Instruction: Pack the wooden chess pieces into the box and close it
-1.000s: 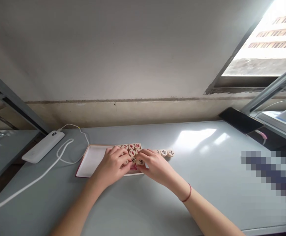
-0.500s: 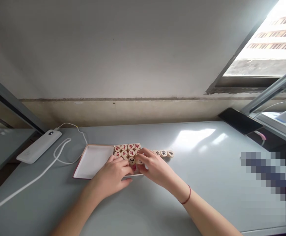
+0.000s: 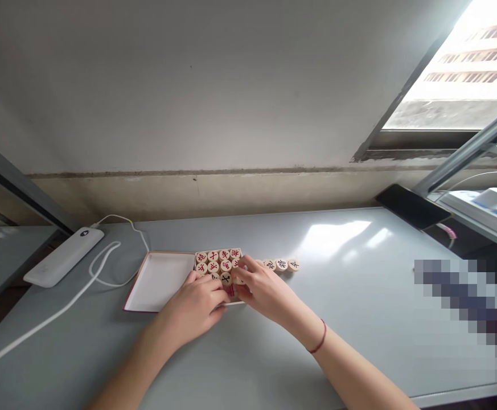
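Two hands are seen in the head view, both set at the right part of a shallow box (image 3: 158, 282) that lies on the grey table (image 3: 359, 296). Round wooden chess pieces (image 3: 216, 261) are packed in rows in that part of the box, while its left part is bare. The left hand (image 3: 197, 304) is laid with bent fingers at the near edge of the rows, touching the pieces; whether one is pinched cannot be told. The right hand (image 3: 262, 290) is curled at the right end of the rows, its fingertips (image 3: 240, 272) pressed on a piece there, though a firm grip cannot be made out. Three loose pieces (image 3: 281, 265) are lined up on the table just beside the box, past the right hand. Packing of pieces into the box is judged to be in hand and partly done. A loose piece would next have to be picked up and seated flat in a free place beside the rows.

A white power bank (image 3: 62, 256) with its cable (image 3: 103, 267) lies well apart on the left.
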The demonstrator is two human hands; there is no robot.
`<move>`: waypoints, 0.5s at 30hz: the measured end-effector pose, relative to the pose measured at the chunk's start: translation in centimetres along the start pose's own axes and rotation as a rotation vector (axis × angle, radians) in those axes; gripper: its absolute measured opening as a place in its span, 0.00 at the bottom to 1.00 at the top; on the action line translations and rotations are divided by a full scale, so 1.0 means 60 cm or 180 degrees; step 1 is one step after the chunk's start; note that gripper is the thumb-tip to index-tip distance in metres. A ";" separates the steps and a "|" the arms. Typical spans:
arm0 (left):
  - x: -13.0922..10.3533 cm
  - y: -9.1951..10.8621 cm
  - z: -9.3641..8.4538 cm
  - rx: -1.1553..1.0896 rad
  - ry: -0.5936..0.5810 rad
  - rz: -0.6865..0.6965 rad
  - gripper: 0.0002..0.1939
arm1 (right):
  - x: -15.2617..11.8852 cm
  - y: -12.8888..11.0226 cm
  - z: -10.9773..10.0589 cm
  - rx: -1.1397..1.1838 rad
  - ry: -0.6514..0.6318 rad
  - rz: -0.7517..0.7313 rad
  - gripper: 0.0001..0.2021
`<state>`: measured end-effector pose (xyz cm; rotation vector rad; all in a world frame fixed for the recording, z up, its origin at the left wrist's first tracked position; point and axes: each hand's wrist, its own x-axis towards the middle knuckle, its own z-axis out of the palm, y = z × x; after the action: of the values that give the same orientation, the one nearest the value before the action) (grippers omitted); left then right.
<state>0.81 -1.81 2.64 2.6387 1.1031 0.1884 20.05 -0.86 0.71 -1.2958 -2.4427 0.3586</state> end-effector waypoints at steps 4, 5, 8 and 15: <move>0.001 0.002 0.003 0.0007 0.0043 -0.0013 0.08 | 0.001 -0.002 0.005 -0.0072 -0.0071 0.0057 0.08; 0.001 0.002 0.004 0.0019 0.0082 -0.0020 0.08 | 0.001 -0.002 0.005 -0.0067 -0.0083 0.0070 0.08; 0.000 0.000 0.007 0.0088 0.0265 -0.0090 0.06 | 0.001 -0.001 0.002 0.0064 -0.0074 0.0107 0.09; 0.001 -0.016 0.007 0.0099 0.0363 -0.0174 0.03 | -0.001 0.006 -0.006 0.0199 -0.0030 0.0263 0.06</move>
<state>0.31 -1.21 1.95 2.6503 1.2222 0.3163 20.51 -0.68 0.88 -1.3743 -2.3708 0.4597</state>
